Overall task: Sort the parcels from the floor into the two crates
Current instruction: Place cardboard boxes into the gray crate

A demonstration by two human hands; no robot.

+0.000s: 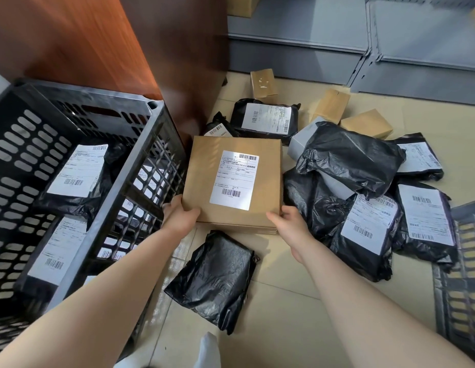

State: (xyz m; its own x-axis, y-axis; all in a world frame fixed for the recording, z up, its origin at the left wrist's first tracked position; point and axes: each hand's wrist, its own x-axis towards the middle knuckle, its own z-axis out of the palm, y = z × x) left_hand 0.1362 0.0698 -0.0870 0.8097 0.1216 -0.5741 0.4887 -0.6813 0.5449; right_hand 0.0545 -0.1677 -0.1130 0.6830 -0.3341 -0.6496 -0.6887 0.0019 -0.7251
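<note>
A flat brown cardboard box (232, 160) with a white shipping label sits in the middle of the view. My left hand (179, 216) grips its near left corner and my right hand (291, 221) grips its near right corner. The black crate (140, 166) stands at the left and holds black bag parcels with white labels (77, 176). A corner of the grey crate (462, 261) shows at the right edge. Several black bag parcels (348, 158) lie heaped on the floor to the right of the box. One unlabelled black bag (215, 280) lies just in front of it.
Small brown boxes (263, 82) lie on the tiled floor at the back, near grey metal shelving (390, 57). A reddish wooden cabinet (125, 43) rises behind the black crate. A foot in a white sock (208, 349) shows at the bottom edge.
</note>
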